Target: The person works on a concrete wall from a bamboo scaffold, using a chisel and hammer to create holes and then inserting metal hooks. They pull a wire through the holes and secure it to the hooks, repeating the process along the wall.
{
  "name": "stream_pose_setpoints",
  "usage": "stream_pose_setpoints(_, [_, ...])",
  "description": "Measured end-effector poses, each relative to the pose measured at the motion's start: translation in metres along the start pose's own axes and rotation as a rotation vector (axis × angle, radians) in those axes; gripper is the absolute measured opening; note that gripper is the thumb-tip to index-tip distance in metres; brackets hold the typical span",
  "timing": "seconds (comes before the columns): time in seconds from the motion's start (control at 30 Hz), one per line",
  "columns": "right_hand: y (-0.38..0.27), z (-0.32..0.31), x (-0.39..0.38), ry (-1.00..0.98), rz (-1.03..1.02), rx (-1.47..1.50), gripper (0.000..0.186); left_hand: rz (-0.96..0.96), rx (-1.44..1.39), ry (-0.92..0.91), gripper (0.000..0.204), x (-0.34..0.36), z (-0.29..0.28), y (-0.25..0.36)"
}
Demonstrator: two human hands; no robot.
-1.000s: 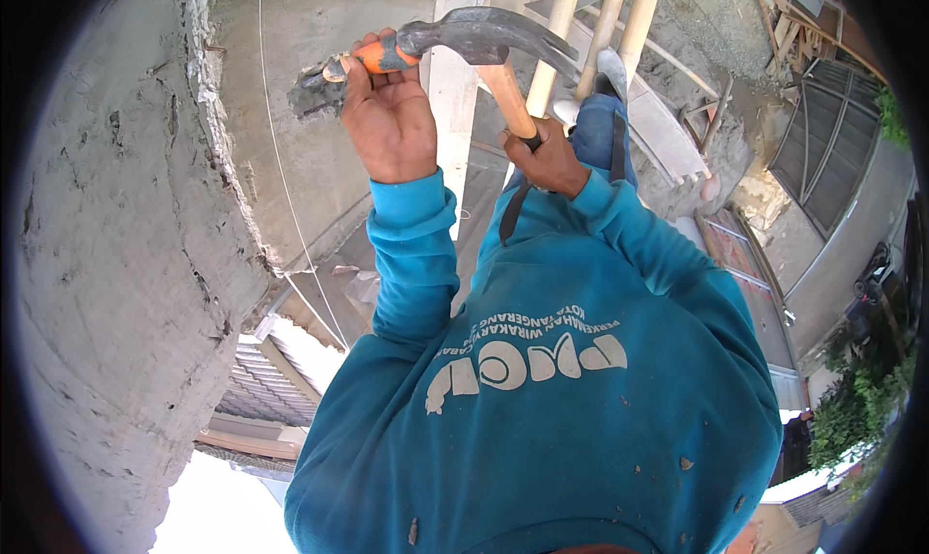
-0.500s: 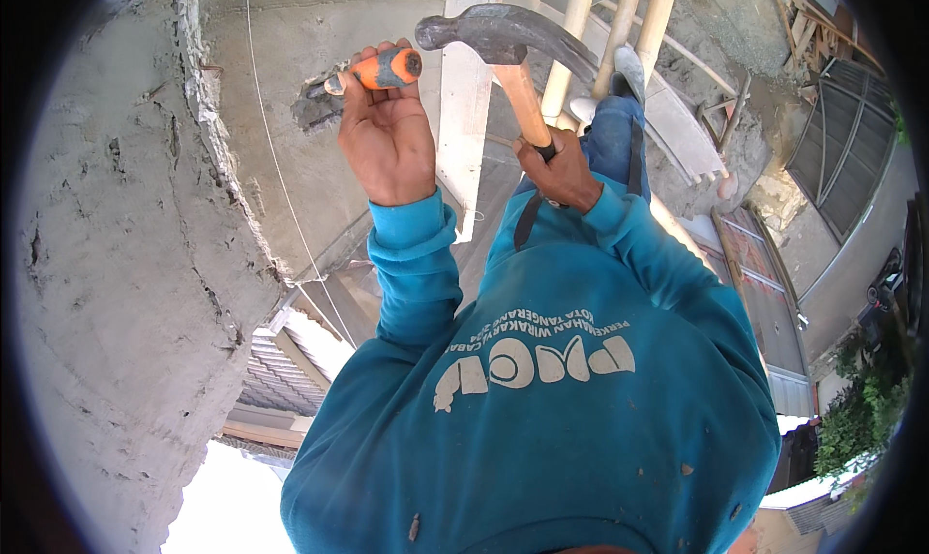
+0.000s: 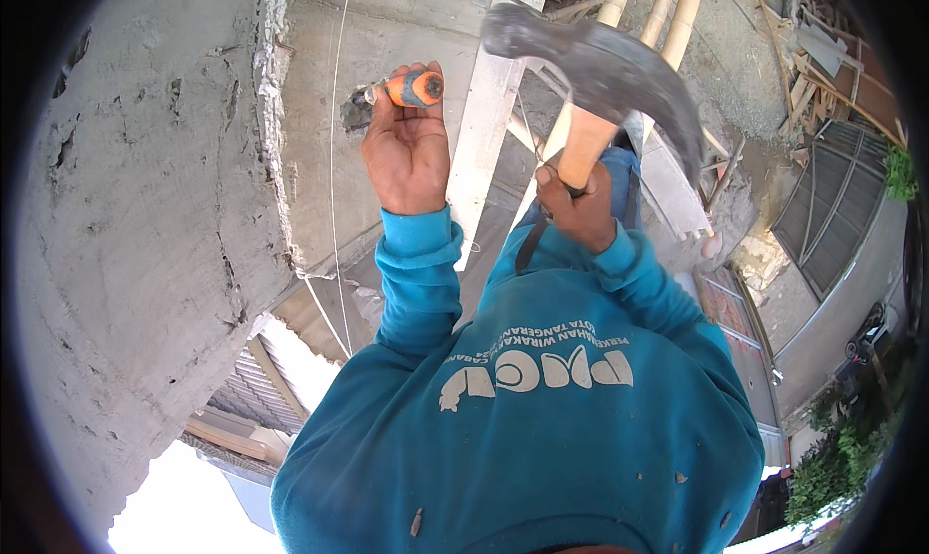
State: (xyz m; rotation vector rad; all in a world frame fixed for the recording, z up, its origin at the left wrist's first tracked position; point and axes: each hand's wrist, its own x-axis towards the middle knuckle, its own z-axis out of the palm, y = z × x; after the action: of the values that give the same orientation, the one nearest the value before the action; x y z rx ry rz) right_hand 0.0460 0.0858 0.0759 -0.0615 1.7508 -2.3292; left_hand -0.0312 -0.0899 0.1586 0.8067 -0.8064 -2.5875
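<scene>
A big grey concrete wall [image 3: 145, 264] fills the left side. It is rough and bumpy, with small cracks and holes. Its corner edge is chipped and crumbly. Beside it stands a flatter grey concrete face [image 3: 319, 148], and a thin string [image 3: 337, 167] hangs straight down in front of it.

The person wears a soft blue-green long-sleeved shirt [image 3: 542, 428] with white letters on it and a few little specks of dirt.

Far below lie round pale bamboo poles [image 3: 668, 12] and a flat pale wooden plank [image 3: 489, 119].

The hammer [image 3: 605, 80] is held up high, near the middle of the top. Its head is dark grey metal, curved and a bit scuffed. Its handle is smooth light wood. The right hand [image 3: 578, 206] has its fingers closed tight around the wooden handle.

The left hand [image 3: 406, 152] has its fingers wrapped around a chisel [image 3: 411, 88]. The chisel has a round orange handle with a dark end. Its metal tip pokes into a small dark hole [image 3: 354, 117] broken in the concrete face. The hammer head is up and to the right of the chisel, not touching it.
</scene>
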Motion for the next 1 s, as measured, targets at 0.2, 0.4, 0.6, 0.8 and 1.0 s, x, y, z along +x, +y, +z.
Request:
stream_pose_setpoints(0.2, [0.012, 0.012, 0.011, 0.033, -0.192, 0.324, 0.025, 0.003, -0.074, 0.024, 0.030, -0.002, 0.008, -0.001])
stream_pose_setpoints(0.4, [-0.008, -0.004, 0.000, -0.017, -0.030, -0.105, 0.027, 0.013, -0.135, 0.043, 0.027, -0.003, 0.001, 0.013])
stream_pose_setpoints(0.6, [0.003, 0.002, 0.009, -0.073, -0.133, -0.093, 0.016, -0.012, -0.145, 0.027, 0.027, -0.011, 0.004, 0.017])
stream_pose_setpoints(0.8, [-0.011, 0.004, -0.012, 0.087, -0.097, -0.086, 0.014, -0.035, -0.243, 0.068, 0.027, -0.011, 0.001, 0.027])
stream_pose_setpoints(1.0, [-0.026, 0.000, 0.014, -0.106, -0.078, -0.466, 0.014, -0.034, -0.203, 0.028, 0.026, -0.008, -0.004, 0.028])
